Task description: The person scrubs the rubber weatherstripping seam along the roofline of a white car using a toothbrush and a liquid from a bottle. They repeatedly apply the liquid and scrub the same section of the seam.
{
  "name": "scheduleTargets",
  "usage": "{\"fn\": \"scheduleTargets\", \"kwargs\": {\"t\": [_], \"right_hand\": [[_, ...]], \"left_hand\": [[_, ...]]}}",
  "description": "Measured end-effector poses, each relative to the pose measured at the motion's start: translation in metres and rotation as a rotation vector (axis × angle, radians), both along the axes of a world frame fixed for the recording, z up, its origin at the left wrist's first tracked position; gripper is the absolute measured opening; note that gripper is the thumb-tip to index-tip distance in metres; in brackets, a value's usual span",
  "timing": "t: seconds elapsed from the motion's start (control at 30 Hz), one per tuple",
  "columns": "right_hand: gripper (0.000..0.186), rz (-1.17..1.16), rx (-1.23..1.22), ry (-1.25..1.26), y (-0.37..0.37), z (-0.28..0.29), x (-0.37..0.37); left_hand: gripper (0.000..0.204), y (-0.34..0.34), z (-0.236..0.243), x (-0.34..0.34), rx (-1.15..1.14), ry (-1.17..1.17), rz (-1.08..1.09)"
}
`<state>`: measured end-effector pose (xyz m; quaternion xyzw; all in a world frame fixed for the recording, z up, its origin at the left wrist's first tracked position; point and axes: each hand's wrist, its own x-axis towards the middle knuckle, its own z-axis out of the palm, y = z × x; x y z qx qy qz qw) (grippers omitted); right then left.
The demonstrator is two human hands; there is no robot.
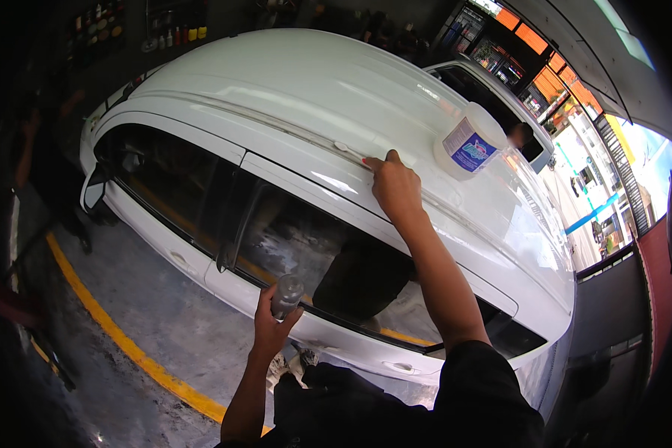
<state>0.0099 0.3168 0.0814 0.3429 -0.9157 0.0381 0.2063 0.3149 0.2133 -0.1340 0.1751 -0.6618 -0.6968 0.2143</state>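
Note:
Closed around the handle of a small slim brush (346, 148), my right hand (397, 187) reaches over the side of a white car's roof (276, 82). The brush looks like a toothbrush, with a pale head and a bit of red by my fingers. Its head lies along the roof channel (276, 127). Lower down, my left hand (271, 325) grips a greyish see-through bottle (287, 296) in front of the car's side window (336, 261). What the bottle contains cannot be made out. Beyond my right hand, a white plastic tub (470, 142) with a blue label stands on the roof.
The side mirror (95, 187) juts out at the left. A yellow line (127, 358) runs across the grey floor. Another car (493, 97) is parked beyond the roof. In the shade at the left is a person (45, 164). Several bottles (175, 36) line the back wall.

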Motion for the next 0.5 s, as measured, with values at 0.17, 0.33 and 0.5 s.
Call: {"fn": "scheduleTargets", "kwargs": {"t": [0.17,0.33,0.5], "right_hand": [[0.036,-0.100,-0.053,-0.128,0.057,-0.003,0.009],[0.029,0.160,-0.055,-0.251,0.043,0.021,-0.027],[0.026,0.317,-0.197,-0.611,0.107,0.033,-0.061]], "left_hand": [[0.071,0.000,-0.003,0.005,0.052,-0.042,0.039],[0.067,0.001,0.031,-0.034,-0.003,0.023,0.008],[0.065,-0.039,0.057,-0.062,-0.126,0.146,0.111]]}}
